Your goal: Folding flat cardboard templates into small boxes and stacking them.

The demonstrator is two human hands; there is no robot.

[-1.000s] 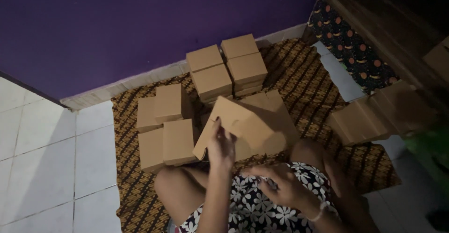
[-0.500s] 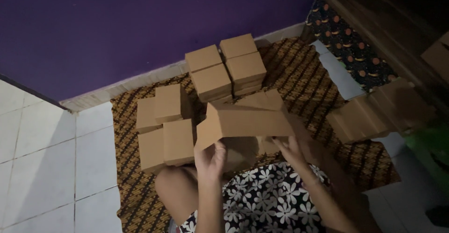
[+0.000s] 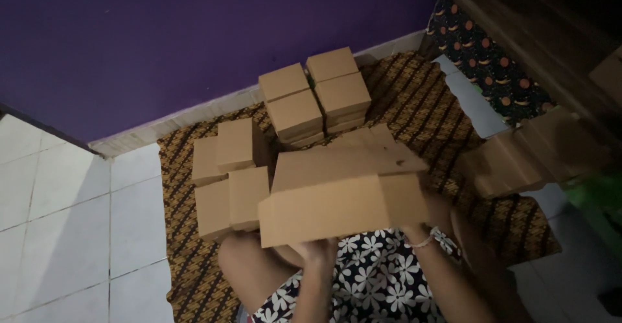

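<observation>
So you've got both hands on the half-folded cardboard box (image 3: 343, 200), which sits dead centre of the view, held up over your lap, with its long front panel facing you and a flap sticking up behind it toward 12 o'clock. Your left hand (image 3: 315, 250) is tucked under the bottom edge at about 6 o'clock of the box, fingers curled up against the cardboard, so it's closed on the box from below. Your right hand (image 3: 414, 232) is at the box's lower right corner, around 4 o'clock, mostly hidden behind the panel; it's pressed to the box, but how far the fingers wrap round I can't tell. There's a pale bracelet (image 3: 424, 241) on that wrist. Past the box at 12 o'clock you've got a stack of finished boxes (image 3: 315, 96) near the purple wall (image 3: 194, 31), two columns side by side and touching. At 9 to 10 o'clock of the held box is another bunch of folded boxes (image 3: 232, 174) lying on the patterned brown mat (image 3: 414, 96), just beside your box's left end. Over at 3 o'clock sits a pile of flat cardboard blanks (image 3: 518, 158), well apart from your hands. White floor tiles (image 3: 65, 219) fill the left side, and your flower-print clothing (image 3: 376, 284) shows at 6 o'clock under the box.
</observation>
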